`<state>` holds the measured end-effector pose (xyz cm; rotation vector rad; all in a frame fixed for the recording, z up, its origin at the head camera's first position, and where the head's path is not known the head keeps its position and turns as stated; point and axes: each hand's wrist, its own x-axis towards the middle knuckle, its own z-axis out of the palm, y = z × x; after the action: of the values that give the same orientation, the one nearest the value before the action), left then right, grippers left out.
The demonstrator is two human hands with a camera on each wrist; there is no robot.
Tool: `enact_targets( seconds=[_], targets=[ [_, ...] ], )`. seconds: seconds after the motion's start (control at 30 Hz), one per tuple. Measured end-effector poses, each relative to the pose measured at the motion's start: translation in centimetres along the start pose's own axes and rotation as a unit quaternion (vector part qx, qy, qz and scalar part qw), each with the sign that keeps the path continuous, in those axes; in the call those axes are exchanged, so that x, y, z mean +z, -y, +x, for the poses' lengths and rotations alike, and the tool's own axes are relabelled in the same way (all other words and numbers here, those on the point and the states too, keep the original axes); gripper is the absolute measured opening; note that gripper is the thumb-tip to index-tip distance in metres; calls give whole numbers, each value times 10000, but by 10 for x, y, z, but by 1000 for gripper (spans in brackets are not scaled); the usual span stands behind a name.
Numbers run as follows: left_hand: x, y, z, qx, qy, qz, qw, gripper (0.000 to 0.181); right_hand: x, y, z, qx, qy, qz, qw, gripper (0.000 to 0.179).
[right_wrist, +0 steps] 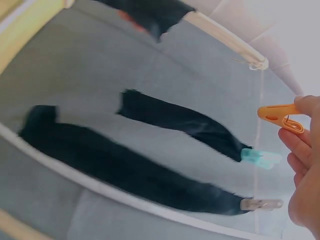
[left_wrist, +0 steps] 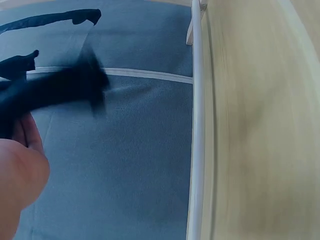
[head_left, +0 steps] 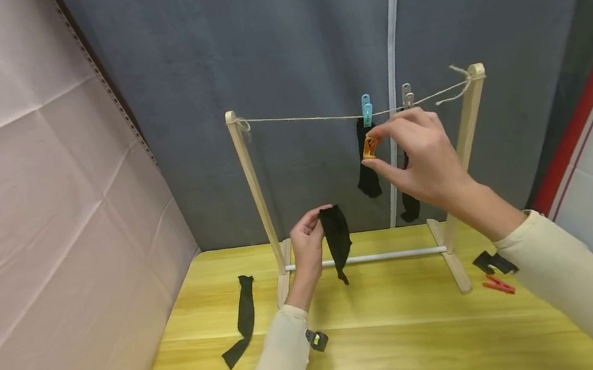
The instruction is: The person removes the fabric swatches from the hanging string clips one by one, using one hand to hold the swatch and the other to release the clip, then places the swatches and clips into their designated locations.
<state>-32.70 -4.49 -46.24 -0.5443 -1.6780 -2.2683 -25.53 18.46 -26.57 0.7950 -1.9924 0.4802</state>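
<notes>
A strip of black cloth [head_left: 336,237] hangs from my left hand [head_left: 307,241], which pinches its top end in front of the wooden rack. Between thumb and fingers of my right hand [head_left: 426,155] is an orange clothespin [right_wrist: 280,114], held up near the string [head_left: 303,119]. On that string, a blue clothespin [head_left: 367,110] and a clear grey clothespin [right_wrist: 261,204] each hold a black cloth strip; the one under the blue pin [right_wrist: 180,120] and the one under the grey pin [right_wrist: 110,155] both dangle down. In the left wrist view the held cloth [left_wrist: 55,90] is blurred.
The rack has two wooden posts [head_left: 254,185] and a white lower bar [head_left: 389,255]. Another black strip [head_left: 245,313] lies on the yellow table [head_left: 415,347] at left. At right lie a red clothespin [head_left: 499,285] and a dark cloth piece [head_left: 489,262], close to my right sleeve.
</notes>
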Motion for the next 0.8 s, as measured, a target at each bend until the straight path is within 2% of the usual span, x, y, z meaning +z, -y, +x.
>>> enact_targets(
  seconds=[0.2, 0.33, 0.43, 0.57, 0.8],
  targets=[
    [-14, -3, -8, -220, -269, 23, 9994, 27, -2, -12, -35, -70, 374, -140, 9992, 41],
    [-24, -6, -18, -241, -333, -59, 9991, 27, -6, -22, -55, -181, 592, -221, 9978, 41],
    [-36, -8, -26, -204, -382, 57, 9990, 27, -8, -30, -69, -182, 672, -259, 9972, 40],
    [-55, -11, -33, -73, -597, 416, 9973, 29, -8, -40, -94, 28, 874, -244, 9959, 42],
    [-95, -17, -36, 202, -1271, 721, 9891, 28, -3, -60, -143, 634, 1402, -464, 9870, 37]
  ],
)
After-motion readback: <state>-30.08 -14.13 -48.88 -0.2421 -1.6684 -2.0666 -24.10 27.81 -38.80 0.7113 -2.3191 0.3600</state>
